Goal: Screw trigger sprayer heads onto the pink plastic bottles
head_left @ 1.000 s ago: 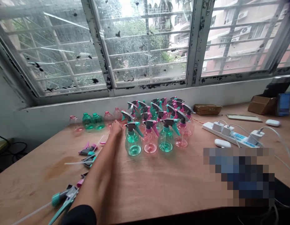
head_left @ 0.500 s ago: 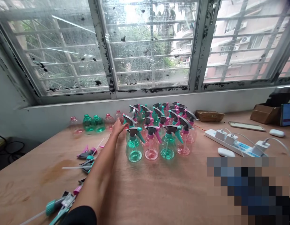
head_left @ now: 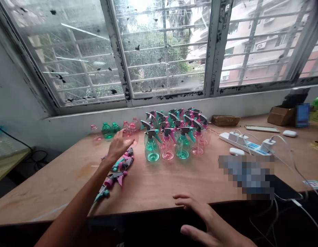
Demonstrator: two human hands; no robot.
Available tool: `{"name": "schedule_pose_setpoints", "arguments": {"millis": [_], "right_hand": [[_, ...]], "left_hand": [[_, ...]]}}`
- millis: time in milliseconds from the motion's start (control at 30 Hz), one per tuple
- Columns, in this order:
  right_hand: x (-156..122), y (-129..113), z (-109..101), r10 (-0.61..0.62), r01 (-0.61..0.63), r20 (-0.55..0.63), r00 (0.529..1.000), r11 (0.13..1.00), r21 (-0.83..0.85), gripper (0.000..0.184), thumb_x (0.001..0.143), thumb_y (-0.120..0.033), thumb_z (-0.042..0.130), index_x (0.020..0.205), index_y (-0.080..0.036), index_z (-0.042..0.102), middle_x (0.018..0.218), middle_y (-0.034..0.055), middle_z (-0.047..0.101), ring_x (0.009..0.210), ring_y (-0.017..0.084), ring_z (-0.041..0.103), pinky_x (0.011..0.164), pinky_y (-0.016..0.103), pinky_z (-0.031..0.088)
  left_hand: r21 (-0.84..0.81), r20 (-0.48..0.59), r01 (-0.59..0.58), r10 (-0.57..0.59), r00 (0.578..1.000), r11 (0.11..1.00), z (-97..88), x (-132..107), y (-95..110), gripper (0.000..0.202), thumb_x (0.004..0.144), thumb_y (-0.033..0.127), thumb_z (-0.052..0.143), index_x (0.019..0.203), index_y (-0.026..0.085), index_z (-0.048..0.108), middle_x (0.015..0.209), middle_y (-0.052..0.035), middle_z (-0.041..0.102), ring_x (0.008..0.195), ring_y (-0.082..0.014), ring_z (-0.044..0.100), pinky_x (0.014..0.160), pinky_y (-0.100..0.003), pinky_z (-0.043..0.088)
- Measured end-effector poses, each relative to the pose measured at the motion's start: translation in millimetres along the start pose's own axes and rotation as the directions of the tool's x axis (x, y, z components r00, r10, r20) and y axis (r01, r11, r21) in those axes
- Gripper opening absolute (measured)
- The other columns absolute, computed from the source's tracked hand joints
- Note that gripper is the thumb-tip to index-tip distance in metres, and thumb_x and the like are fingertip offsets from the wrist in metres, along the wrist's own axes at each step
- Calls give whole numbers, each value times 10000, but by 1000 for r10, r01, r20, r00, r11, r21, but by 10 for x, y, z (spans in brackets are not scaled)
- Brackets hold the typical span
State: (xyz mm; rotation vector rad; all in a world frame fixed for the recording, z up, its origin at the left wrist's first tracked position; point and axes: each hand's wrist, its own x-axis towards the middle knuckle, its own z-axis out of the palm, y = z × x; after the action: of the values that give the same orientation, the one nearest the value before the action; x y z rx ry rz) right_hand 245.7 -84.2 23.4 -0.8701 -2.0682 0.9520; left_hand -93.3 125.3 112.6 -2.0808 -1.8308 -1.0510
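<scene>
Left hand (head_left: 120, 145), half-curled at a pink bottle (head_left: 132, 127), grip unclear, risks toppling spray bottles (head_left: 168, 147) by swinging rightward; right hand (head_left: 204, 214) spread, empty.

The left fingers (head_left: 120, 136) are covering part of a pink bottle (head_left: 131, 136), while the left arm (head_left: 83, 193) is hiding parts of the loose spray heads (head_left: 115, 178). Front spray bottles (head_left: 152, 151) are partly blocking those behind. The right arm (head_left: 227, 230) is running off the bottom edge. Pixels (head_left: 247, 175) are masking something on the surface (head_left: 154, 185).
</scene>
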Motion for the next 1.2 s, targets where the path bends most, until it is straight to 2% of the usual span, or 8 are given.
{"name": "schedule_pose_setpoints", "arguments": {"millis": [167,267,367,467,667,900,1067,1200], "right_hand": [[-28,54,76,-22,21,-21,1000,998,-62,500,948,-321,633,1413,-230,471,1515,149,468,1412,266,446,1107,371,466],[75,72,204,-183,184,23,983,975,-124,429,985,-288,582,1391,-214,464,1420,146,563,1327,222,541,1081,326,489],[247,-54,408,-529,550,153,835,793,-261,445,989,-333,593,1379,-167,457,1403,162,577,1330,232,522,1113,323,454],[497,-290,630,-672,704,254,696,566,-430,385,1029,-303,516,1380,-156,460,1502,170,486,1389,265,438,1156,385,398],[1453,-541,1047,-331,329,117,936,713,-619,413,981,-231,534,1372,-123,456,1552,216,394,1368,331,442,1063,498,460],[2421,-469,1415,-54,199,237,970,734,-650,321,914,-134,553,1215,-26,572,1180,230,697,1132,323,637,920,446,506],[2502,-622,1422,61,132,262,963,741,-659,232,833,-219,687,1021,-82,686,1087,199,748,1077,334,669,926,460,478],[2276,-819,1064,4,95,155,988,774,-625,211,874,-292,639,951,-111,714,1032,169,741,1016,313,673,870,414,507]], "left_hand": [[-66,-60,-79,75,995,995,-270,-991,477,596,876,439,639,1400,241,436,1292,-118,600,1190,-334,590,1009,-489,481],[-172,-41,-108,103,994,979,-210,-1443,704,563,892,392,632,1397,265,416,1352,-114,564,1230,-317,569,1035,-485,475],[-282,-36,-132,127,991,950,64,-1650,901,554,897,377,635,1390,264,408,1335,-120,577,1204,-307,582,1008,-482,503],[-346,-17,-176,182,983,922,414,-1647,1101,610,891,348,632,1425,241,358,1352,-144,560,1260,-318,547,1059,-509,473],[-415,105,-183,247,963,891,834,-1559,1324,669,878,341,629,1470,235,336,1411,-168,540,1335,-358,502,1115,-558,426],[-422,133,-188,266,955,887,904,-1587,1278,742,888,366,614,1518,190,262,1466,-205,490,1363,-380,474,1118,-561,417],[-418,159,-176,262,952,891,934,-1594,1322,730,899,374,591,1524,213,250,1508,-198,453,1389,-386,443,1137,-580,380],[-422,199,-133,235,951,897,914,-1590,1329,751,830,432,680,1483,260,351,1485,-162,494,1407,-418,418,1142,-606,356]]}}
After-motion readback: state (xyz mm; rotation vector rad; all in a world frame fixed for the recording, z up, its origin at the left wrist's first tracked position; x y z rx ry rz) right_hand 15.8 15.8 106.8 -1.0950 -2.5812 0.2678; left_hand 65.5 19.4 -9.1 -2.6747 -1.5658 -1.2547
